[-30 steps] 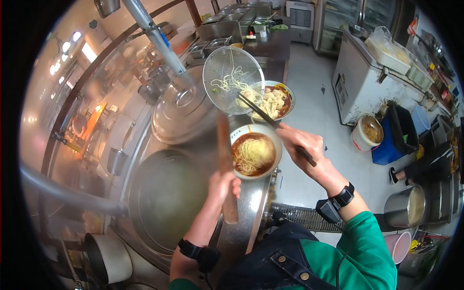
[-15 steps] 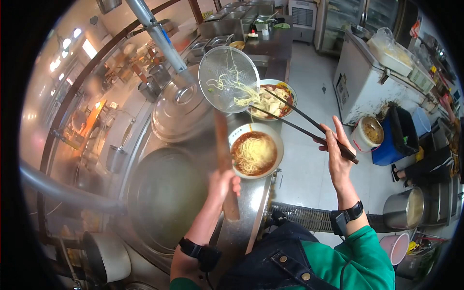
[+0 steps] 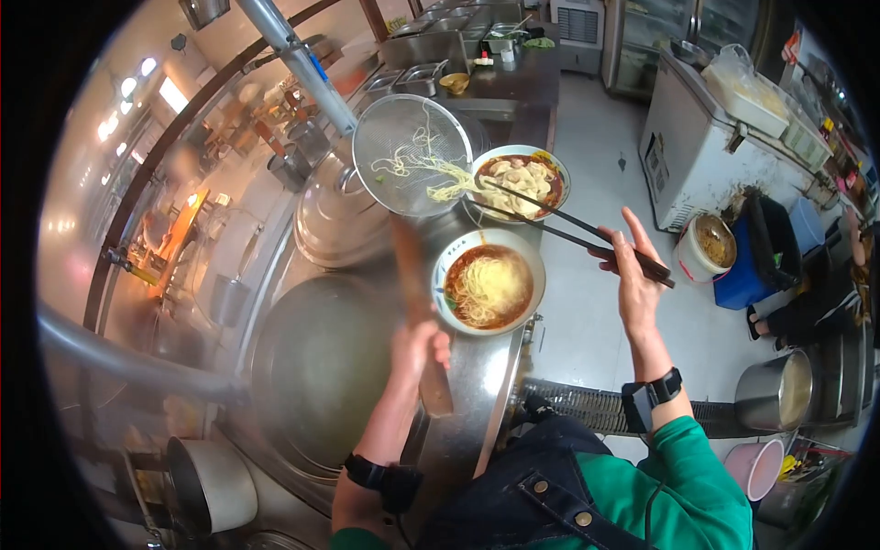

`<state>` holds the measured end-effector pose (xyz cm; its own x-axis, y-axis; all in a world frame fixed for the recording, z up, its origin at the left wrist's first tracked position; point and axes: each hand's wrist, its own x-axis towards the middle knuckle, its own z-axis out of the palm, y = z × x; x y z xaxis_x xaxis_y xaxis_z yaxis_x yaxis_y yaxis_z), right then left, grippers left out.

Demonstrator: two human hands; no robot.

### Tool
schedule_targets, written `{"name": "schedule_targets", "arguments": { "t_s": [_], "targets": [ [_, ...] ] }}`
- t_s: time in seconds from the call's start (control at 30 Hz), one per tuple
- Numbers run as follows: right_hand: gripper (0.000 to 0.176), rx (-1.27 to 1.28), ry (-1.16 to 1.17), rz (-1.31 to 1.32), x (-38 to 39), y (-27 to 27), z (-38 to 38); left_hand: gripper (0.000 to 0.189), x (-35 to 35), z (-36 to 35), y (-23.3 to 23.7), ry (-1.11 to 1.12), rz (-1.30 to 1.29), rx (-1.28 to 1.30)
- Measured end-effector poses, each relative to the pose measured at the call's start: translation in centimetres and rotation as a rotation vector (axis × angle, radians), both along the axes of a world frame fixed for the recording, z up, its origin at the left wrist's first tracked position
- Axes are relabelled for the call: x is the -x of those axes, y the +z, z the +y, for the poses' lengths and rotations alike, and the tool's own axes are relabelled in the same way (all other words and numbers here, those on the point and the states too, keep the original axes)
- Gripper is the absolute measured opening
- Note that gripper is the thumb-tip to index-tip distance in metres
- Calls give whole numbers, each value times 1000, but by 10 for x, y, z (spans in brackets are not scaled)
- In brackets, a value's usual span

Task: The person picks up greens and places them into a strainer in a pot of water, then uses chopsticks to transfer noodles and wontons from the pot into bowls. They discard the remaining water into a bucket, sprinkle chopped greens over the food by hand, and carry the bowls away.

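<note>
My left hand [image 3: 419, 351] is closed around the wooden handle of a mesh strainer [image 3: 403, 137]. Pale noodles [image 3: 449, 181] lie in the strainer near its right rim. Long dark chopsticks [image 3: 587, 234] are gripped in my right hand [image 3: 636, 275], their tips at the noodles by that rim. Below the strainer, a bowl [image 3: 534, 312] holds noodles [image 3: 490, 289] in red-brown broth, with steam over them. Behind it, a second bowl [image 3: 561, 200] contains pale dumpling-like pieces [image 3: 518, 186] in red broth; the chopsticks cross in front of it.
A large round pot [image 3: 321, 367] of cloudy liquid is set in the counter at left. A glass-like lid [image 3: 335, 220] lies behind it. A metal pipe [image 3: 302, 69] slants above. Right of the aisle are a white freezer [image 3: 678, 147], a blue bin [image 3: 738, 291] and buckets.
The strainer and chopstick tips have shifted left, away from the far bowl, whose dumpling-like pieces show more fully. Both hands keep their grips.
</note>
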<state>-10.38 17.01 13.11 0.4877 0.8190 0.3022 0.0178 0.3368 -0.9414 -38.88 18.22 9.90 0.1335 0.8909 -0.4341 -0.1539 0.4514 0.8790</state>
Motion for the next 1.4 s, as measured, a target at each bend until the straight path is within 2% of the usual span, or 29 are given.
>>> {"name": "schedule_targets", "arguments": {
  "t_s": [0.2,0.27,0.33,0.37,0.47,0.6,0.67,0.8,0.97,1.1,1.2,1.27,1.33,1.4],
  "targets": [
    [39,55,45,-80,13,-5,3,35,1,-4,0,55,-65,19],
    [35,66,55,-18,20,-14,19,35,1,-4,0,42,-70,19],
    [32,-70,4,-36,20,-35,37,37,2,-8,0,45,-109,41],
    [24,-100,-72,48,17,-42,43,37,3,-12,0,48,-109,40],
    [22,-98,-217,345,6,-41,47,40,12,-27,1,23,-81,21],
    [22,-92,-206,551,-7,-38,42,44,28,-62,15,83,-130,76],
    [21,-114,-189,551,-7,-27,36,45,42,-84,18,57,-81,77],
    [22,-192,-12,466,-15,8,17,41,60,-129,27,43,-39,98],
    [23,-216,81,294,-20,56,-17,45,75,-178,31,66,45,82],
    [21,-181,114,151,-15,55,-42,45,81,-198,28,50,63,85],
    [20,-99,267,-139,-21,42,-59,45,82,-206,29,29,66,113],
    [19,-59,279,-190,-28,46,-74,45,84,-209,21,28,79,104],
    [19,-72,219,-348,-42,53,-85,45,78,-215,18,39,92,103],
    [21,-56,188,-297,-57,54,-86,44,66,-215,26,88,136,140]
  ]
}}
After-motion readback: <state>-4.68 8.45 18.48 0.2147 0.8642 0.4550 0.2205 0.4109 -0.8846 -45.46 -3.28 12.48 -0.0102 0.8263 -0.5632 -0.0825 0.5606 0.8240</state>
